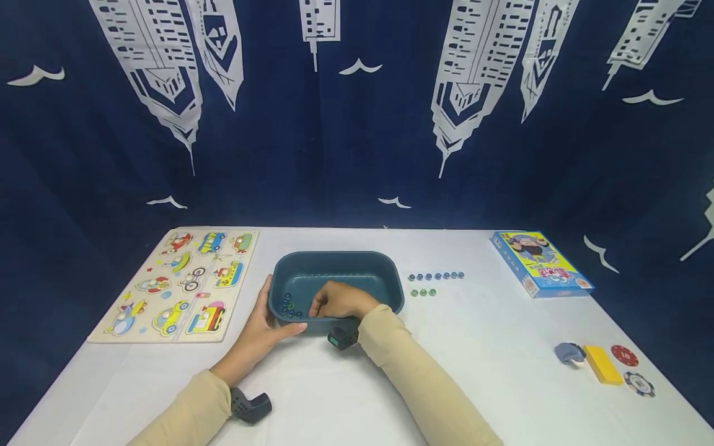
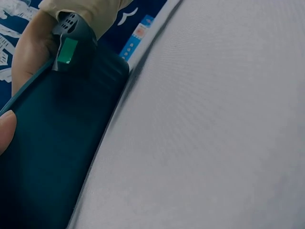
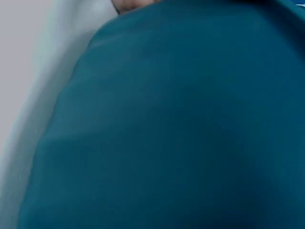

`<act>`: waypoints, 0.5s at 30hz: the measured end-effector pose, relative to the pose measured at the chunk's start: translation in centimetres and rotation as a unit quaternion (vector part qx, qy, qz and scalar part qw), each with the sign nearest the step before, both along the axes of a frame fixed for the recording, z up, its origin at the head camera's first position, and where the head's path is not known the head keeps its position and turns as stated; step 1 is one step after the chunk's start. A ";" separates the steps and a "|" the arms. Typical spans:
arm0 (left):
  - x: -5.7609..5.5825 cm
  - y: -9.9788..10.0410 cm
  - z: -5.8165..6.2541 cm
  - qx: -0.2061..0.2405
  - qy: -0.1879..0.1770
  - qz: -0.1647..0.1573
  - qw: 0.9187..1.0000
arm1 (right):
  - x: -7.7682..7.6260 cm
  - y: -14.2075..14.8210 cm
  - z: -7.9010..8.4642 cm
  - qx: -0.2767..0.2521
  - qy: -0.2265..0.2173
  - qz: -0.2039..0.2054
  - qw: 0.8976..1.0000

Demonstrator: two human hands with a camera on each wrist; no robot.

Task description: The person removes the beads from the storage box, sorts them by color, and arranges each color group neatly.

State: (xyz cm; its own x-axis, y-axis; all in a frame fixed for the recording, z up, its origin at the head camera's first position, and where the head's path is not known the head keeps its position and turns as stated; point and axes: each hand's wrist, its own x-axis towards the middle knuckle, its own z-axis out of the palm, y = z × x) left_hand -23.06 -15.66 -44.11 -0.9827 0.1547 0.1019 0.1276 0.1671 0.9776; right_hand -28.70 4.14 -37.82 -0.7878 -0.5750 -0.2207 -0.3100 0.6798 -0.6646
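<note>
A dark teal rectangular tub [image 1: 340,263] stands on the table in the head view. My left hand [image 1: 262,331] holds its left front corner, thumb along the front wall and fingers against the left side. My right hand [image 1: 341,300] reaches over the front rim into the tub, fingers bent down toward the bottom; I cannot tell whether they pinch anything. Several small glass marbles [image 1: 287,307] lie in the tub's left front part. In the left wrist view my thumb [image 2: 6,130] rests on the tub's wall [image 2: 52,143]. Tub wall [image 3: 157,114] fills most of the right wrist view.
Right of the tub lie a row of several blue marbles [image 1: 437,276] and a row of three green marbles [image 1: 424,292]. A wooden picture puzzle [image 1: 184,285] lies left, a boxed game [image 1: 541,263] back right. A yellow block [image 1: 602,365], grey-blue object [image 1: 569,353] and chips [image 1: 625,355] lie far right.
</note>
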 end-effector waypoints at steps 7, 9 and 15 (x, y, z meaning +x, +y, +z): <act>0.0 0.0 0.0 0.011 0.007 -0.003 1.000 | -0.1 -0.8 -0.1 0.016 0.015 -0.008 1.000; 0.0 -0.1 0.0 0.011 0.007 -0.004 1.000 | -0.1 -0.9 -0.1 0.021 0.019 -0.008 1.000; 0.0 -0.1 -0.1 0.008 0.006 -0.007 1.000 | -0.1 -1.6 0.0 0.007 0.010 -0.016 1.000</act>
State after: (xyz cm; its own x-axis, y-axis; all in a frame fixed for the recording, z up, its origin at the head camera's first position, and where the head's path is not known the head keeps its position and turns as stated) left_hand -23.08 -15.78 -44.19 -0.9790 0.1671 0.1170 0.1426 0.1504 0.9783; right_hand -28.79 2.50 -37.84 -0.8098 -0.5468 -0.2127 -0.3011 0.6984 -0.6493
